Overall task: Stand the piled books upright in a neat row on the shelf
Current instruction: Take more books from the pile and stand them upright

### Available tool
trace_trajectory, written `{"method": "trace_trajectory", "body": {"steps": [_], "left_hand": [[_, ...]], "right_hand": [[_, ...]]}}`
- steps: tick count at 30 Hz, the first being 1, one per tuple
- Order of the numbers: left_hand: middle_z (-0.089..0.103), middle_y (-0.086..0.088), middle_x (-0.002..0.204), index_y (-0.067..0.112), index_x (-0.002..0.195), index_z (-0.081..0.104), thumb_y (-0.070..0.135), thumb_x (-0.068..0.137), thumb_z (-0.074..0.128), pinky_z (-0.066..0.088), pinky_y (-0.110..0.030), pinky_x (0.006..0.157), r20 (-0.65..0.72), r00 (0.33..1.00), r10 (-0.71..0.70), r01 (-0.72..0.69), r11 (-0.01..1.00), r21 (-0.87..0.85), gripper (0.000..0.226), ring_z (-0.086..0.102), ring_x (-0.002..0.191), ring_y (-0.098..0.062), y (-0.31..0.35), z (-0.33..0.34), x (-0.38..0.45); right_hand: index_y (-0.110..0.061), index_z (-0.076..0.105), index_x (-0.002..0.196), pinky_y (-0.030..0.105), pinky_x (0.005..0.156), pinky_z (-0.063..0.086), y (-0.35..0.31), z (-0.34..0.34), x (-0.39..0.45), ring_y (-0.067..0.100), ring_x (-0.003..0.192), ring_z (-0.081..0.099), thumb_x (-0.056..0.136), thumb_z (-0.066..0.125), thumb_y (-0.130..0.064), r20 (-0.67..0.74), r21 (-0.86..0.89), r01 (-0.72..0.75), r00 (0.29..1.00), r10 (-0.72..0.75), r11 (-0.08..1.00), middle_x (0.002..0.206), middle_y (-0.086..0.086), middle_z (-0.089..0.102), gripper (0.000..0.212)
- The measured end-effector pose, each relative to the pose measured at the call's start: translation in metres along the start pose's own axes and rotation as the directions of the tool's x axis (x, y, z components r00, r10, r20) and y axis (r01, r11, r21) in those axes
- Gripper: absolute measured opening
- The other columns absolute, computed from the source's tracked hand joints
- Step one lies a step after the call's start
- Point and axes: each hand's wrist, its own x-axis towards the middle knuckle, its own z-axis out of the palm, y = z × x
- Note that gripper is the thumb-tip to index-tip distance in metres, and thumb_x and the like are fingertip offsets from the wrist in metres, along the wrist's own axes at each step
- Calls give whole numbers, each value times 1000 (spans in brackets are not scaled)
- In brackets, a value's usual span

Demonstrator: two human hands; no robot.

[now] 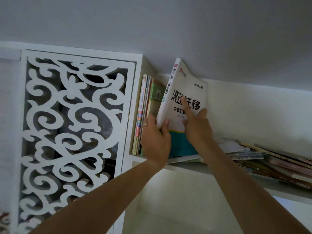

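Observation:
A large white book (pixel 181 92) with black Chinese lettering and a teal band at its foot stands on the white shelf (pixel 189 167), leaning left toward several upright books (pixel 145 112) at the shelf's left end. My left hand (pixel 156 137) grips the white book's spine near the bottom, thumb on the cover. My right hand (pixel 196 127) presses flat on its cover, index finger stretched up over the lettering. A pile of flat books (pixel 273 164) lies on the shelf to the right.
A white carved lattice panel (pixel 70 125) stands left of the shelf, with a side wall (pixel 135 102) between them. The ceiling hangs close above the white book's top. A lower shelf space opens beneath.

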Motion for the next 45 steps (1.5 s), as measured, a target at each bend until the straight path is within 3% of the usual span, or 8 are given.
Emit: {"method": "trace_trajectory", "body": {"steps": [10, 16, 20, 23, 30, 35, 40, 45], "left_hand": [[59, -5, 99, 13, 94, 55, 34, 99, 45, 53, -25, 59, 187, 906, 380, -411, 896, 168, 24, 52, 78, -13, -21, -27, 12], [55, -16, 116, 4, 97, 52, 13, 102, 48, 61, -34, 76, 21, 955, 297, -297, 947, 121, 11, 56, 99, -26, -20, -27, 1], [54, -16, 114, 5, 97, 56, 19, 100, 49, 46, -39, 80, -34, 931, 363, -337, 892, 300, 16, 48, 99, -27, -29, -25, 5], [51, -18, 125, 7, 106, 54, 23, 102, 57, 43, -39, 85, -65, 923, 379, -328, 865, 380, 17, 47, 106, -29, -39, -21, 8], [51, -17, 141, 8, 120, 52, 12, 95, 71, 47, -46, 97, -108, 889, 444, -371, 839, 398, 31, 49, 126, -28, -40, -3, 11], [23, -21, 165, 9, 153, 41, 15, 107, 45, 23, -56, 125, 261, 670, 695, -697, 467, 544, 47, 24, 155, -38, -39, -8, 10], [38, -28, 160, 1, 148, 50, 43, 107, 39, -15, -65, 121, 686, 712, 151, -671, -143, 727, 59, 9, 156, -50, -13, -15, 5], [62, -29, 133, 4, 118, 66, 48, 104, 51, 1, -67, 125, 683, 706, -187, -708, -226, 670, 49, 26, 147, -58, 30, -4, -8]], "right_hand": [[-43, -20, 159, 24, 73, 48, -25, 10, 7, 28, 105, 65, 109, 44, -32, 308, 445, 52, 928, -207, 894, 150, 13, 52, 81], [-55, -2, 155, 50, 103, 50, -46, 19, 7, 31, 114, 63, 96, 34, -55, 271, 469, -33, 957, -108, 883, 140, 11, 58, 69], [-44, -6, 161, 24, 92, 50, -53, 22, 7, 13, 111, 63, 111, 32, -37, 292, 638, -61, 941, -168, 768, 136, -5, 58, 63], [-48, -9, 159, 41, 119, 35, -49, 42, -6, 21, 144, 43, 109, 27, -51, 397, 711, -167, 897, -193, 683, 164, -2, 35, 62], [-39, -4, 163, 42, 123, 31, -50, 52, 3, 17, 146, 37, 106, 22, -61, 467, 772, -296, 865, -185, 562, 162, -6, 33, 66], [-24, 28, 158, 37, 106, 42, -34, 46, -2, 23, 127, 52, 105, 45, -36, 520, 500, -92, 827, -214, 861, 149, 4, 50, 56], [-5, 66, 123, 30, 81, 44, -28, 30, -12, 32, 102, 64, 103, 47, -13, 510, 201, 20, 851, -123, 979, 122, 18, 68, 28], [-9, 75, 117, 30, 86, 52, -2, 8, -12, 29, 98, 67, 97, 57, -13, 437, 55, 31, 898, -52, 998, 115, 12, 73, 27]]}}
